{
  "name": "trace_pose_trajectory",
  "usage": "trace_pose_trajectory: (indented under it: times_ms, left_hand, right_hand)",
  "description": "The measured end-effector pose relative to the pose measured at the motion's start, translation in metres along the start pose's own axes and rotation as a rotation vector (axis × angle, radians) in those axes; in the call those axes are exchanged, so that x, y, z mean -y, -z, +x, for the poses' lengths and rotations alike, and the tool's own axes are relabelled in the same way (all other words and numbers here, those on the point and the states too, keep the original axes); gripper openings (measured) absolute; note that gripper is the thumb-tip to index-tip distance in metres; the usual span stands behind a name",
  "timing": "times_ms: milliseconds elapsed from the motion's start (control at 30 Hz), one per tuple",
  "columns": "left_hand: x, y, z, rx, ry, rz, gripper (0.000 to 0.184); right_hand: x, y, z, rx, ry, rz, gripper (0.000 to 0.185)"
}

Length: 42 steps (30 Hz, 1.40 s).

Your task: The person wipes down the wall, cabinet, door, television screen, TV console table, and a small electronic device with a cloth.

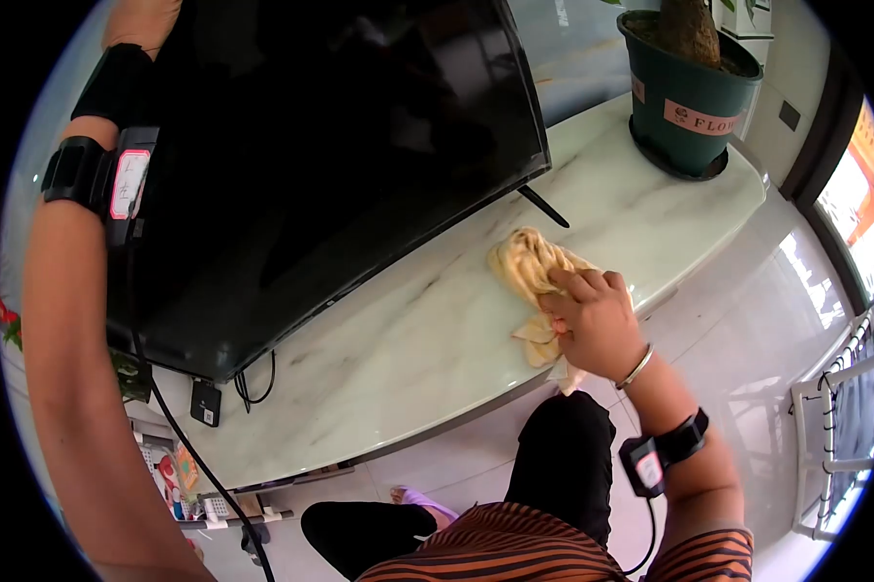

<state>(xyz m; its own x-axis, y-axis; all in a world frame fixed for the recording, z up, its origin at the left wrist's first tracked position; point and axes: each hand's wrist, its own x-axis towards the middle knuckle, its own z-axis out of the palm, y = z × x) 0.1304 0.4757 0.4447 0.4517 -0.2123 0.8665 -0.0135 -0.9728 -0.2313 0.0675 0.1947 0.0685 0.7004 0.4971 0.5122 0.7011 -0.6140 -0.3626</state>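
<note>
My right hand [597,320] is closed on a crumpled yellow cloth [529,267], which lies against the marble-patterned top of a long stand [388,359]. Part of the cloth hangs at the stand's front edge. A large black television [349,155] stands tilted across the view, one thin foot [543,207] showing near the cloth. My left hand [144,21] is at the television's upper left edge. Its fingers are cut off by the top of the view, so I cannot see whether they grip the set.
A green flowerpot [694,121] with a thick-stemmed plant stands on the stand's right end. A small black box [205,403] and a cable [255,386] lie under the television's left corner. A white metal rack [844,427] stands at right. Shelves with small items sit lower left.
</note>
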Motion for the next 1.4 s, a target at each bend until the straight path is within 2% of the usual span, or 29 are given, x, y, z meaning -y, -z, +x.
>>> trace_pose_trajectory:
  times_ms: [133, 233, 300, 333, 433, 533, 633, 733, 800, 867, 900, 967, 1000, 1033, 1067, 1133, 1167, 1267, 1400]
  left_hand:
    - [-0.009, 0.008, -0.006, 0.000, -0.068, 0.050, 0.054]
    - [-0.018, 0.005, -0.010, -0.037, -0.046, -0.008, 0.053]
    - [0.030, -0.006, 0.021, 0.249, 0.069, 0.204, 0.032]
    - [0.048, -0.011, 0.031, 0.394, 0.128, 0.311, 0.035]
    - [0.018, -0.005, 0.014, 0.207, 0.050, 0.125, 0.035]
    - [-0.010, 0.006, -0.004, 0.017, -0.025, -0.050, 0.052]
    - [-0.003, 0.006, -0.012, -0.081, -0.175, 0.059, 0.046]
    - [0.032, 0.012, -0.021, -0.163, -0.434, 0.257, 0.044]
    - [0.042, 0.025, -0.052, -0.166, -0.454, 0.199, 0.039]
    - [0.025, 0.048, -0.106, -0.084, -0.397, 0.009, 0.027]
    - [0.016, 0.056, -0.141, -0.007, -0.327, -0.026, 0.029]
    - [0.001, 0.078, -0.225, 0.333, -0.074, -0.156, 0.031]
    - [0.003, 0.087, -0.271, 0.504, -0.038, -0.193, 0.032]
    - [0.008, 0.091, -0.327, 0.588, 0.051, -0.271, 0.034]
    - [0.004, 0.100, -0.368, 0.671, 0.030, -0.295, 0.036]
    - [-0.004, 0.112, -0.436, 0.802, 0.170, -0.391, 0.039]
    - [-0.010, 0.114, -0.460, 0.816, 0.266, -0.376, 0.040]
    - [-0.023, 0.106, -0.504, 0.768, 0.334, -0.335, 0.034]
    - [-0.029, 0.096, -0.509, 0.715, 0.240, -0.225, 0.034]
  right_hand:
    - [0.008, -0.002, -0.003, -0.045, -0.058, -0.016, 0.031]
    - [0.006, -0.002, -0.005, -0.066, -0.048, 0.015, 0.031]
    - [0.006, -0.002, -0.005, -0.076, -0.043, 0.013, 0.031]
    - [0.005, -0.002, -0.005, -0.079, -0.039, 0.014, 0.031]
    - [0.006, -0.002, -0.004, -0.074, -0.049, 0.005, 0.031]
    - [0.009, -0.002, -0.004, -0.066, -0.071, -0.001, 0.030]
    - [0.009, -0.003, -0.003, -0.051, -0.076, -0.009, 0.030]
    - [0.010, -0.004, -0.002, -0.037, -0.081, -0.027, 0.029]
    - [0.010, -0.003, -0.004, -0.023, -0.079, -0.030, 0.029]
    - [0.010, -0.002, -0.006, -0.017, -0.061, -0.023, 0.030]
    - [0.012, 0.005, -0.007, 0.020, -0.084, 0.041, 0.031]
    - [0.011, 0.022, -0.011, 0.097, -0.132, 0.166, 0.033]
    - [0.004, 0.027, -0.014, 0.038, -0.162, 0.203, 0.033]
    - [-0.006, 0.033, -0.016, -0.019, -0.191, 0.240, 0.033]
    - [-0.015, 0.039, -0.016, -0.077, -0.223, 0.276, 0.033]
    - [-0.026, 0.058, -0.005, -0.148, -0.268, 0.160, 0.035]
    - [-0.043, 0.058, 0.004, -0.163, -0.246, 0.064, 0.036]
    - [-0.076, 0.044, 0.044, -0.260, -0.324, -0.082, 0.036]
    - [-0.131, 0.001, 0.112, -0.271, -0.310, -0.441, 0.034]
